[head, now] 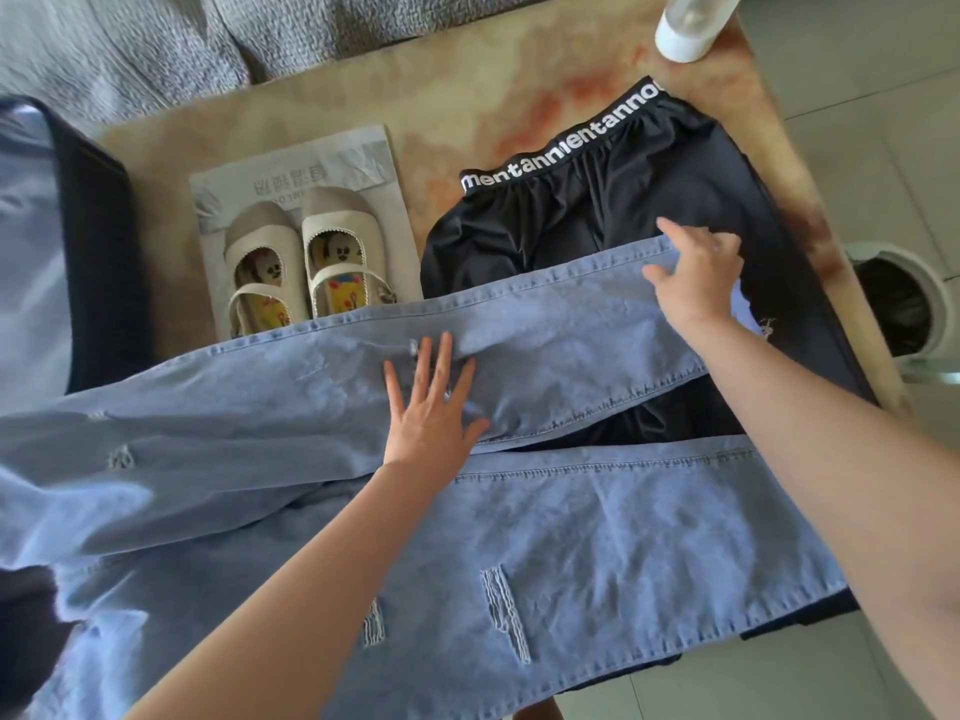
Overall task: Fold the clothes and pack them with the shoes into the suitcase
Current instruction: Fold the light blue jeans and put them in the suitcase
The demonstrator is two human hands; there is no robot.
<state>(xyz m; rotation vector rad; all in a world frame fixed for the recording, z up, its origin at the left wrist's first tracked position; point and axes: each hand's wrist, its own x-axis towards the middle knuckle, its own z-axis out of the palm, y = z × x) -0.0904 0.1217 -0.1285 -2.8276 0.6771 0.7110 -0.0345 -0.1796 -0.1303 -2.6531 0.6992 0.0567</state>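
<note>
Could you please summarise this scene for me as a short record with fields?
In work: light-blue jeans spread over the table
Left: left hand flat on the upper leg
Right: right hand at that leg's far edge, grip unclear
Underneath: black shorts
Waiting: shoes on paper; suitcase at left

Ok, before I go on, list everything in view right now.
jeans: one, light blue, ripped, spread across the near table
black garment: one, white lettered waistband, right, partly under the jeans
shoes: two, cream, on the paper
paper: one, grey, centre back
suitcase: one, dark, left edge
bottle: one, white, far right corner
bin: one, white, floor at right
table: one, beige with rust blotches, centre
sofa: one, grey, behind the table
left hand: one, flat on the jeans
right hand: one, grips the jeans' far edge
</note>
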